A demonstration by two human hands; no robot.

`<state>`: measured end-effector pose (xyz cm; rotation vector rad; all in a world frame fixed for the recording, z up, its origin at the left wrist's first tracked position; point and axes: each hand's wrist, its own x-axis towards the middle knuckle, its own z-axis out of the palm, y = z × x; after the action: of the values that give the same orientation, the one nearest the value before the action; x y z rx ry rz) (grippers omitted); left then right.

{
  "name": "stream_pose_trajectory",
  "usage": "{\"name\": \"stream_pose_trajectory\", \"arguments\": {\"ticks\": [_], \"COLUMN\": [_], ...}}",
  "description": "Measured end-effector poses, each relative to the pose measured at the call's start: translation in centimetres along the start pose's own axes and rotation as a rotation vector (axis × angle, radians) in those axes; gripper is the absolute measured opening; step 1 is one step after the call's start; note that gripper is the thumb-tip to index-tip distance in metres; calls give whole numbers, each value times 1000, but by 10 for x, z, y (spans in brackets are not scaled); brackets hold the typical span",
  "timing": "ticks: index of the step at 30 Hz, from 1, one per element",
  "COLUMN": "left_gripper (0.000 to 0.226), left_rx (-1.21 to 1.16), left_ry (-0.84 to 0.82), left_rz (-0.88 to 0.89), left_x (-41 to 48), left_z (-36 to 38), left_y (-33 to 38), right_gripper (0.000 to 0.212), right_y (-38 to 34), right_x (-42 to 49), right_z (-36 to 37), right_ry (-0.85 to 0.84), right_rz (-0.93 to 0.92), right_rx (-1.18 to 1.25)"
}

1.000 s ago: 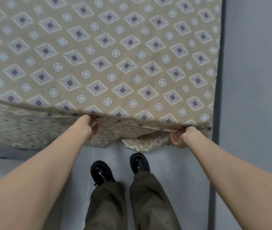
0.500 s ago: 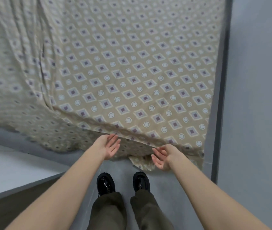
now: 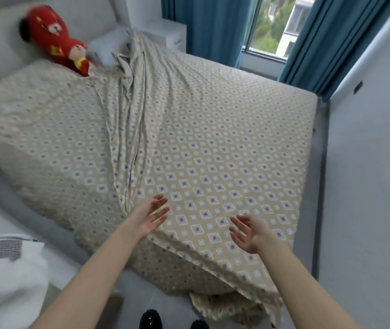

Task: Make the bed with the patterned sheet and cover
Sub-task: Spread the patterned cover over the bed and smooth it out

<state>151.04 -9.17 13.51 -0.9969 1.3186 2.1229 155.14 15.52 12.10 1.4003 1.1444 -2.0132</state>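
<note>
Looks like the spread/smooth step: left hand point(image 3: 150, 216) and right hand point(image 3: 248, 233) hover with fingers splayed, holding nothing, just above the near edge of the patterned cover point(image 3: 213, 150). Next is probably flattening the bunched ridge point(image 3: 129, 129) running ahead of the left hand.

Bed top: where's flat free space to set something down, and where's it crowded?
Free: the flat stretch of patterned cover between the bunched folds and the wall-side edge. Crowded: the folds down the middle, the red plush toy at the head-left corner, and the foot edge under the open left hand and right hand.
</note>
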Motion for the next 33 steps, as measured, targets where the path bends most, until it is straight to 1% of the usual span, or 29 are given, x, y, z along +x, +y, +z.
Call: {"name": "stream_pose_trajectory", "arguments": {"ticks": [3, 6, 8, 10, 14, 19, 24, 33], "left_gripper": [21, 16, 14, 14, 15, 18, 17, 19], "left_rx": [-24, -27, -12, 12, -5, -19, -61, -77], "left_ry": [-23, -65, -84, -61, 0, 59, 89, 136], "left_rz": [81, 118, 148, 186, 233, 226, 230, 259], "left_x": [-28, -48, -53, -51, -31, -6, 19, 76], "left_z": [0, -9, -18, -29, -54, -78, -92, -95], "left_y": [39, 75, 100, 126, 179, 228, 266, 342], "right_gripper": [17, 12, 11, 10, 11, 12, 13, 9], "right_y": [-27, -46, -55, -63, -72, -80, -98, -145], "right_x": [-28, -46, -53, -56, -52, -43, -30, 9], "right_z": [27, 60, 88, 119, 188, 254, 302, 383], "right_ry": [-35, -87, -124, -151, -200, -232, -253, -271], "right_rz": [-94, -169, -201, -216, -235, -249, -268, -267], "right_rx": [-79, -129, -177, -207, -283, -349, -402, -470]}}
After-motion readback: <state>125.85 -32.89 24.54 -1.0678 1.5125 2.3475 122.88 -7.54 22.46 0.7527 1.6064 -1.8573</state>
